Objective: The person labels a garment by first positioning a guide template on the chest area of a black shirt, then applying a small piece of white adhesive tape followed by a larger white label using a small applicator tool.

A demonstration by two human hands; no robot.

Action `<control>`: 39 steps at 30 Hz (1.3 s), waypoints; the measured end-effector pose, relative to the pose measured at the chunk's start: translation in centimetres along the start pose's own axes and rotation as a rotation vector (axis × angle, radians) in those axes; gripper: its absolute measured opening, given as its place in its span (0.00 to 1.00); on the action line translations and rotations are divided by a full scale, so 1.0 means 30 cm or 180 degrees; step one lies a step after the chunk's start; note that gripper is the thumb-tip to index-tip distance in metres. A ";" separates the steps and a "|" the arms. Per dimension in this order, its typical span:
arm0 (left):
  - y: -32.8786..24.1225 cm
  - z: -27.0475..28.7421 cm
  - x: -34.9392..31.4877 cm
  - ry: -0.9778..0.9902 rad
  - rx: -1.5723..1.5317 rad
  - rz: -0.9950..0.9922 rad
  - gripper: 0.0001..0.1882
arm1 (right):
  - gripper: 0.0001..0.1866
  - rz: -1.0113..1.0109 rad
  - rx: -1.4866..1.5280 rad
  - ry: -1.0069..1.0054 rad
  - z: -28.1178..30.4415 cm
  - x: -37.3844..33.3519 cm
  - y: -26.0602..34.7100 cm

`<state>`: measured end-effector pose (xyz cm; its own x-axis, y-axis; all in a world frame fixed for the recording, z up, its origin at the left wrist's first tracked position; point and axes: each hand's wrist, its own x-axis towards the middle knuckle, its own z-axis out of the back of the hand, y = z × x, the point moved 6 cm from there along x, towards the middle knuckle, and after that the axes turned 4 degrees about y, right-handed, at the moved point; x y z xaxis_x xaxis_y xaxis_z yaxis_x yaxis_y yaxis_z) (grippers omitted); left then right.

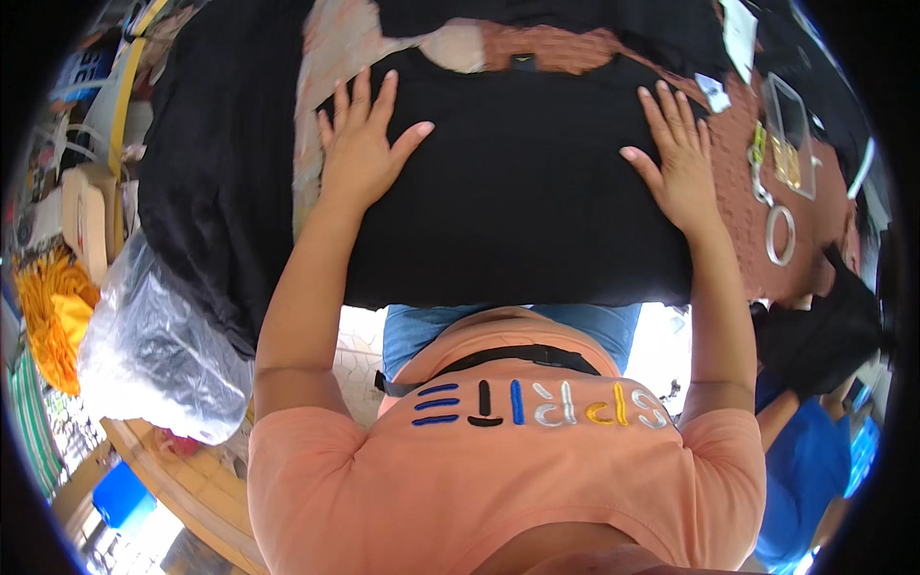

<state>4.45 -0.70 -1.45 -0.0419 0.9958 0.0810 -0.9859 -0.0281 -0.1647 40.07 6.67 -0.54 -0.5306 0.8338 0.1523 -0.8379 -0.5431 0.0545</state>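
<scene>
The near edge of the black shirt [517,192] lay toward the person [517,479], with the rest spread flat across the bench [743,264] and the neck opening on the far side. The left hand [364,149] and the right hand [682,158] rested on its upper part, one toward each shoulder. Each grip was flat, fingers parted and thumb out, pinching nothing. To my eye, doing this well called for light, even pressure from both palms, working outward from the shirt's middle so that the cloth lay smooth without stretching, the shoulders level and the neckline in shape.

Of the containers, what looked like a blue bin [125,496] stood nearest, to the shirt's left and on its near side; I couldn't see inside. A clear plastic bag [182,359] was closer on that same side, its contents beyond my telling. Right of the shirt lay a white ring [770,236], and farther off a clear box [786,110] with gold-coloured pieces [787,163] in it, too small to make out.
</scene>
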 end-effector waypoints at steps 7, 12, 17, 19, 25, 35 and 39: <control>0.008 0.003 0.000 0.0057 0.0015 -0.0019 0.40 | 0.39 0.0041 0.0241 -0.0126 0.043 0.005 0.016; -0.059 0.047 -0.028 0.0032 -0.0002 -0.0012 0.38 | 0.30 0.0145 0.0612 -0.0512 0.196 -0.027 -0.038; -0.287 0.112 -0.131 -0.0119 -0.0512 -0.0474 0.35 | 0.22 -0.0260 0.0738 -0.0911 0.258 -0.081 -0.188; -0.356 0.109 -0.182 -0.0048 -0.0693 -0.0625 0.33 | 0.21 -0.0382 0.0536 -0.1095 0.228 -0.064 -0.261; -0.430 0.080 -0.215 -0.0084 -0.0854 -0.0667 0.29 | 0.23 -0.0705 -0.0182 -0.1473 0.098 0.149 -0.515; -0.393 0.184 -0.201 -0.0721 -0.1375 -0.0675 0.22 | 0.10 -0.0678 0.0064 -0.2331 0.664 -0.078 -0.168; -0.425 0.212 -0.213 -0.0816 -0.1583 -0.0739 0.22 | 0.13 0.0903 0.0238 -0.1650 0.613 -0.312 0.186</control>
<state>16.25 -7.28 6.38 0.0667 0.9167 0.3940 -0.7828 0.2929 -0.5491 42.72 -5.99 16.49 -0.5848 0.5084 0.6321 -0.6512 -0.7589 0.0078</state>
